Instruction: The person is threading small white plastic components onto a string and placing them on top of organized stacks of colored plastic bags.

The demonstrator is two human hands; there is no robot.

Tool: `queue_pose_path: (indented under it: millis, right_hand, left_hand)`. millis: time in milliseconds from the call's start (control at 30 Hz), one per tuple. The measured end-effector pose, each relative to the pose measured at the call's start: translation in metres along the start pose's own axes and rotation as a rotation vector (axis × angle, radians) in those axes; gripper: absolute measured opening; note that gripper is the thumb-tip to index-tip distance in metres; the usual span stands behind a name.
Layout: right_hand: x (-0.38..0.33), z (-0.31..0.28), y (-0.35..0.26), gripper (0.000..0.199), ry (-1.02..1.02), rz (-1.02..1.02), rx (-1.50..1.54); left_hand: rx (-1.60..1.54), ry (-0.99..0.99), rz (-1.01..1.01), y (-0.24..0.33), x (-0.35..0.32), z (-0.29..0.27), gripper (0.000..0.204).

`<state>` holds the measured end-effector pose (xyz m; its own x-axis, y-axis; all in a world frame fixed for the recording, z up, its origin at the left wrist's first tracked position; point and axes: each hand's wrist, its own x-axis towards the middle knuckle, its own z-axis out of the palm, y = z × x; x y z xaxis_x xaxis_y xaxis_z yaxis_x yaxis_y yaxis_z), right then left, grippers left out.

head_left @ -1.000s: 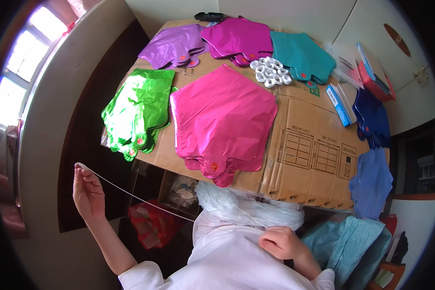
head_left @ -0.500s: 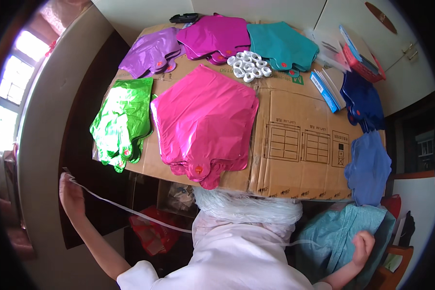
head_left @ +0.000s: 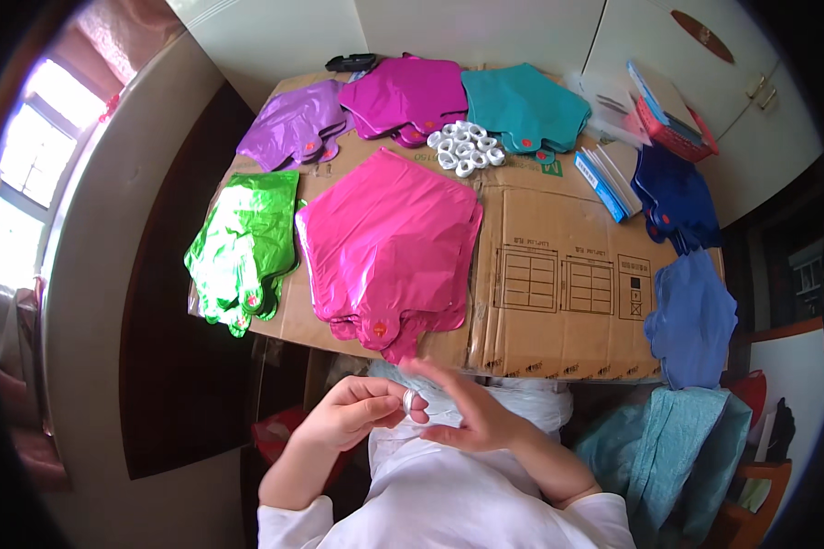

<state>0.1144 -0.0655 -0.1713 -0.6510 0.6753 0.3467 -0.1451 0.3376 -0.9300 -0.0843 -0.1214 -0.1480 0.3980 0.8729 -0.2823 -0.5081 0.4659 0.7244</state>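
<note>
My left hand (head_left: 362,414) is closed in front of my body, with a white ribbon (head_left: 408,401) wound in a small loop about its fingertips. Close to its right, my right hand (head_left: 476,416) has its fingers stretched apart and holds nothing visible. Just beyond both hands lies a stack of flat pink foil balloons (head_left: 389,247), its tabbed end toward me. Several small white ribbon coils (head_left: 465,146) sit together behind that stack. A bundle of white strands (head_left: 531,398) rests at my lap, partly hidden by my right arm.
Cardboard (head_left: 568,220) covers the table. Around it lie green balloons (head_left: 243,242), purple balloons (head_left: 293,123), magenta balloons (head_left: 403,96), teal balloons (head_left: 526,105) and blue balloons (head_left: 691,316). A red basket (head_left: 677,133) stands at the far right; a teal sack (head_left: 677,457) hangs nearer.
Both hands have come in from far apart to the middle before my body. The long ribbon stretched out from my left hand is now a small wound loop at its fingers. My right hand has opened.
</note>
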Motion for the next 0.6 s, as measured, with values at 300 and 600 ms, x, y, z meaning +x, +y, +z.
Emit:
queue_pose_path:
  millis: [300, 600]
  right_hand:
    - [-0.029, 0.017, 0.014, 0.007, 0.214, 0.002, -0.233]
    - [-0.024, -0.010, 0.002, 0.025, 0.315, 0.190, -0.136]
  left_hand:
    - [0.072, 0.151, 0.344, -0.038, 0.023, 0.015, 0.028]
    - [-0.169, 0.078, 0.198, -0.041, 0.023, 0.011, 0.023]
